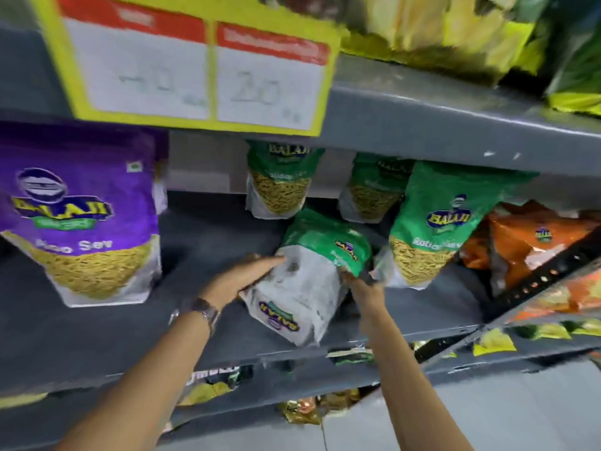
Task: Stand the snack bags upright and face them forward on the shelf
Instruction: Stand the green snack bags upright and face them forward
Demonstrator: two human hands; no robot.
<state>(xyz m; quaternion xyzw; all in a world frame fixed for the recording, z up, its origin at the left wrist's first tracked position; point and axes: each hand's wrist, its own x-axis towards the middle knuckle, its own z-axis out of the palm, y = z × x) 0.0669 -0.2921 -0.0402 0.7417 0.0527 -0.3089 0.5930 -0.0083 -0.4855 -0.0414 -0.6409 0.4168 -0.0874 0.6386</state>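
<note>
A green and white snack bag (pixel 309 281) leans tilted at the middle of the grey shelf (pixel 97 336), its white back side toward me and its printing upside down. My left hand (pixel 240 278) lies flat against its left side. My right hand (pixel 361 284) grips its right edge. Behind it two green bags (pixel 279 180) (pixel 374 187) stand upright at the back. A larger green bag (pixel 432 219) stands to the right, facing forward. At the left a purple bag (pixel 81 216) stands upright and faces forward.
Orange bags (pixel 533 245) lie slumped at the right end of the shelf. A yellow price sign (pixel 201 60) hangs from the shelf above, which carries yellow and green bags (pixel 455 30). Lower shelves hold more packets (pixel 302 408). A wristwatch (pixel 205 310) sits on my left wrist.
</note>
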